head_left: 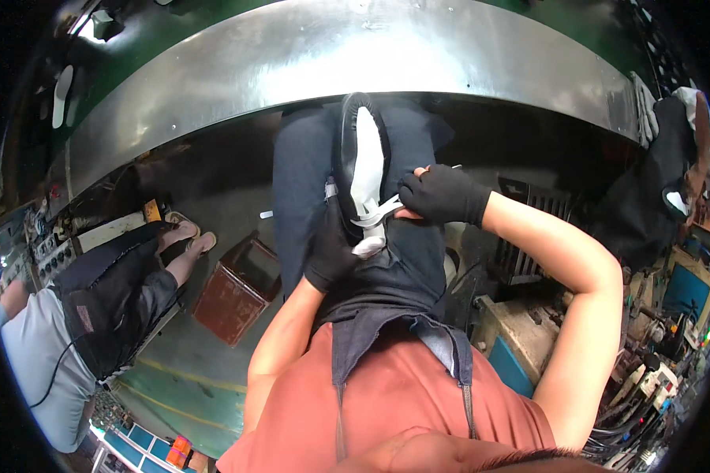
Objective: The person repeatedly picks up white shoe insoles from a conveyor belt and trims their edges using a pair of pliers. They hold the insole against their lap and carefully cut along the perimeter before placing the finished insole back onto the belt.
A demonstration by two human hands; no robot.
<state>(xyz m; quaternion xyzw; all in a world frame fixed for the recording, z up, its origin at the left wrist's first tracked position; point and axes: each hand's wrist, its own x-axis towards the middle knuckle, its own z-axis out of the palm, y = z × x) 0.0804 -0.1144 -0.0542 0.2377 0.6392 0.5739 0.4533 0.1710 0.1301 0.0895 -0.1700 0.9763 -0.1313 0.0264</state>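
Observation:
A black shoe (pixel 347 150) with a white insole (pixel 368 162) showing lies on my lap, toe pointing away from me. My left hand (pixel 327 248), in a black glove, grips the shoe's heel end from the left. In a black glove too, my right hand (pixel 440 195) pinches a thin white strip (pixel 379 211) that curls across the heel of the insole. A dark apron (pixel 386 268) covers my legs under the shoe.
A long curved steel bench edge (pixel 355 55) runs across in front of my knees. A rusty red bin (pixel 237 290) stands on the floor at my left. A seated person (pixel 95 299) in sandals is at the far left. Machine parts and cables (pixel 647 355) crowd the right.

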